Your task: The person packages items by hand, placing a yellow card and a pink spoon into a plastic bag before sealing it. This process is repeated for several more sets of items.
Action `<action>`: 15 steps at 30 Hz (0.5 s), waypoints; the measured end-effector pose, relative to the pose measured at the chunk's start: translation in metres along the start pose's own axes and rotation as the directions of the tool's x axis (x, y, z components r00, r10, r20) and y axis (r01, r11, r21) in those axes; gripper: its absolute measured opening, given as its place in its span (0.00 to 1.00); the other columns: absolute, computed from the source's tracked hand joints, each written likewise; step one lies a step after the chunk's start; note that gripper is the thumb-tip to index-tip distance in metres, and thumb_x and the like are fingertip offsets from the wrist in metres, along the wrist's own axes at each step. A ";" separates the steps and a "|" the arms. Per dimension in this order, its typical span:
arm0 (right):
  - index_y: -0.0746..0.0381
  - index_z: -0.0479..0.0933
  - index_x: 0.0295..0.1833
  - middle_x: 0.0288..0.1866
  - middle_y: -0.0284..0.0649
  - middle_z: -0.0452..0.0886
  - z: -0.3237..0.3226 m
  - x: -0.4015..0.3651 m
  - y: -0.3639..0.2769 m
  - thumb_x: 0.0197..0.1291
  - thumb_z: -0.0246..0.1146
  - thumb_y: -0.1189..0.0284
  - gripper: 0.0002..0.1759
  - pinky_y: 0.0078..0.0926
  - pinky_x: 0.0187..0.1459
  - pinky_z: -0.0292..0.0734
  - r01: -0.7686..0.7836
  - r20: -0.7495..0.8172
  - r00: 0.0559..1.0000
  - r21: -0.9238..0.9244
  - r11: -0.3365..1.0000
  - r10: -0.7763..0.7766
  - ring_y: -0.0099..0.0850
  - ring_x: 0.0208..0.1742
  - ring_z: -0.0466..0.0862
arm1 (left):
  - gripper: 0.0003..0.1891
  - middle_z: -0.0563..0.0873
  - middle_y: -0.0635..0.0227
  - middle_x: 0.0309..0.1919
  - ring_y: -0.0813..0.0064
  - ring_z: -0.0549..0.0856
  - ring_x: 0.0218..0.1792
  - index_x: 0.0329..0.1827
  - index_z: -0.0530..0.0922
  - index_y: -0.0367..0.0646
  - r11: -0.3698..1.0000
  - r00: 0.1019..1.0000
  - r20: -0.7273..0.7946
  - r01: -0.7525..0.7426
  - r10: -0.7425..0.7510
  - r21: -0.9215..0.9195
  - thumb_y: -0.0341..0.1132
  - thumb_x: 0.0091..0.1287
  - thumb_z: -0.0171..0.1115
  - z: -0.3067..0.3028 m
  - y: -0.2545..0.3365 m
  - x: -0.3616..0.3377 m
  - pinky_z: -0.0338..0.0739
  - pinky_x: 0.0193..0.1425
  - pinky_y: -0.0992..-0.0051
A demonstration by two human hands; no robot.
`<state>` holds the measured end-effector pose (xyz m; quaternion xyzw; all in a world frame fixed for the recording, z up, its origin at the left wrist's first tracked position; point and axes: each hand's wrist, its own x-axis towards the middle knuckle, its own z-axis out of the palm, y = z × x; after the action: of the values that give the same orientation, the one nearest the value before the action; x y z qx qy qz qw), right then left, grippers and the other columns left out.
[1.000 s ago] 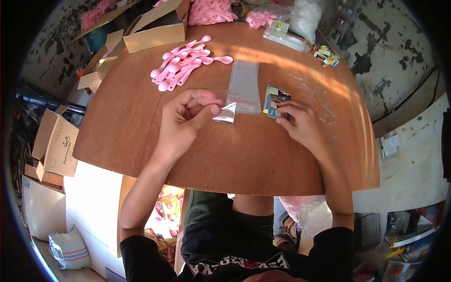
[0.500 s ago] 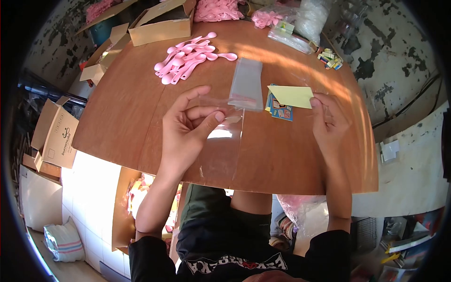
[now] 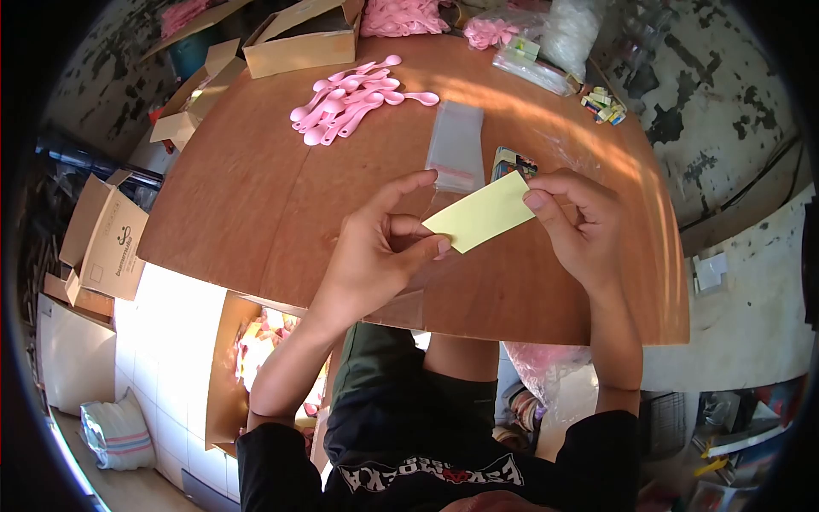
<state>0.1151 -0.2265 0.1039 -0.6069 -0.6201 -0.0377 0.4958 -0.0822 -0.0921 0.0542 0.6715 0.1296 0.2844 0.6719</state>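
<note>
A pale yellow card [image 3: 482, 212] is tilted between my two hands above the table. My right hand [image 3: 582, 222] pinches its upper right end between thumb and fingers. My left hand [image 3: 381, 247] is closed around the opening of a clear plastic bag [image 3: 408, 309], its thumb right at the card's lower left end. The bag is hard to see against the wood and hangs toward the table's front edge. Just beyond the hands lie a stack of clear bags [image 3: 456, 141] and a small pile of printed cards [image 3: 510, 161], partly hidden by the yellow card.
Pink plastic spoons [image 3: 345, 102] are heaped at the back left of the brown table [image 3: 247, 188]. An open cardboard box [image 3: 303, 47], bagged pink items [image 3: 401, 15] and plastic packs [image 3: 533, 72] line the far edge. Small boxes [image 3: 603, 106] sit at the back right.
My right hand has brought the yellow card left and down to the left hand. The left hand has shifted right with the clear bag. More of the printed pile is covered.
</note>
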 end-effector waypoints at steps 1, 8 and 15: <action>0.69 0.83 0.40 0.34 0.39 0.86 0.000 -0.001 0.002 0.61 0.68 0.77 0.06 0.20 0.38 0.76 0.011 0.033 0.999 -0.011 1.000 -0.010 0.24 0.33 0.82 | 0.35 0.90 0.58 0.38 0.79 0.88 0.41 0.73 0.61 0.33 0.998 1.000 0.008 0.028 -0.029 0.056 0.17 0.64 0.65 -0.001 0.000 -0.001 0.81 0.46 0.80; 0.68 0.78 0.38 0.40 0.39 0.86 -0.008 -0.009 0.021 0.64 0.59 0.73 0.08 0.21 0.46 0.73 -0.366 0.246 0.930 0.611 0.702 0.271 0.23 0.41 0.81 | 0.16 0.89 0.61 0.40 0.79 0.86 0.42 0.56 0.78 0.31 0.994 0.995 -0.045 -0.085 0.088 0.062 0.18 0.66 0.64 0.000 -0.013 -0.004 0.80 0.49 0.79; 0.66 0.77 0.37 0.51 0.42 0.84 0.026 -0.011 0.009 0.63 0.57 0.72 0.09 0.26 0.57 0.69 -0.529 0.532 0.823 0.588 0.612 0.200 0.26 0.51 0.79 | 0.13 0.85 0.66 0.43 0.77 0.84 0.45 0.51 0.80 0.35 0.974 0.977 -0.068 -0.193 0.202 0.120 0.20 0.63 0.67 0.009 -0.016 0.006 0.78 0.52 0.78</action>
<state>0.1055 -0.2150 0.0788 -0.4748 -0.5337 0.4398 0.5443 -0.0692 -0.0958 0.0407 0.7061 0.1049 0.3686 0.5954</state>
